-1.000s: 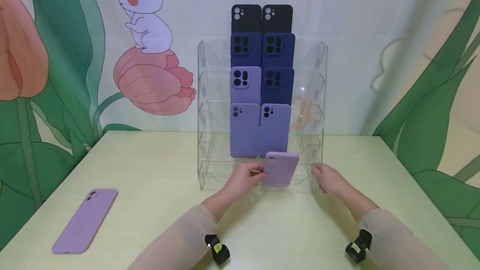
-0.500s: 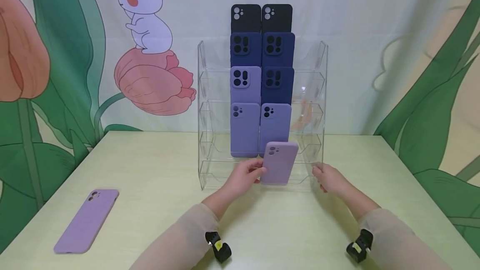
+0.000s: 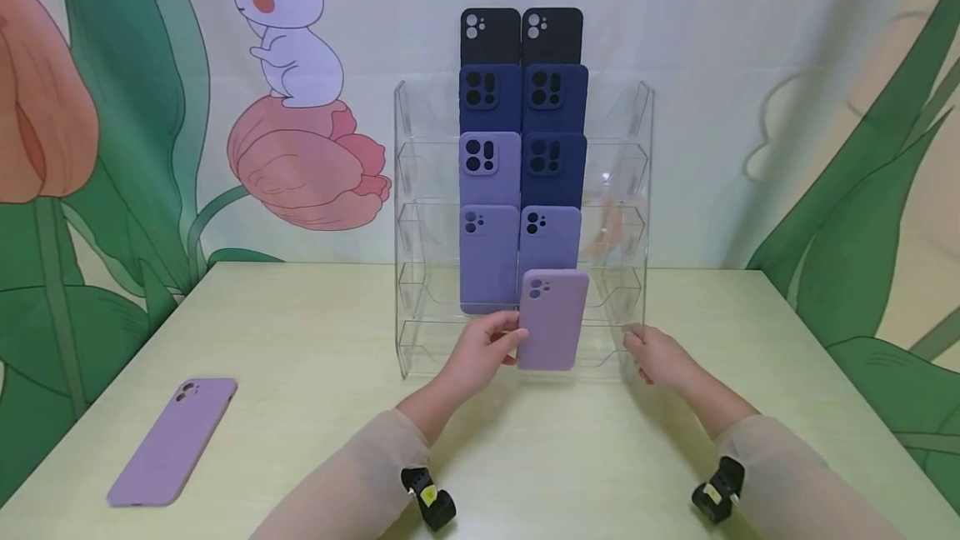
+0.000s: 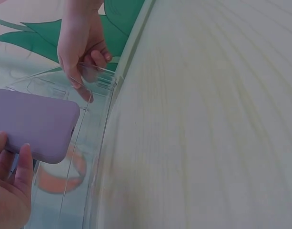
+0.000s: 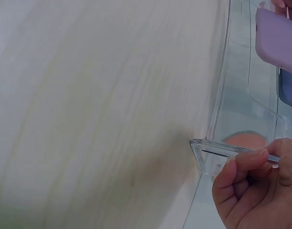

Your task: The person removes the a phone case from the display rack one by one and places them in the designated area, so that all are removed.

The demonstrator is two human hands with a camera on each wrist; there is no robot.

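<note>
the worktop (image 3: 315,407) carries a clear acrylic display rack (image 3: 408,190) near its far edge. eight phone cases stand in two columns on the rack's upper tiers: black, navy and purple. a second lilac case (image 3: 172,440) lies flat on the worktop, well apart to the left. the left hand (image 3: 483,352) holds a lilac phone case (image 3: 551,319) upright at the rack's lowest tier, fingers curled on its left edge. the right hand (image 3: 656,357) grips the rack's lower right corner, fingers pinching the acrylic wall.

A spare case (image 3: 172,441) lies on the table (image 3: 315,340), left of the rack (image 3: 420,232).
</note>
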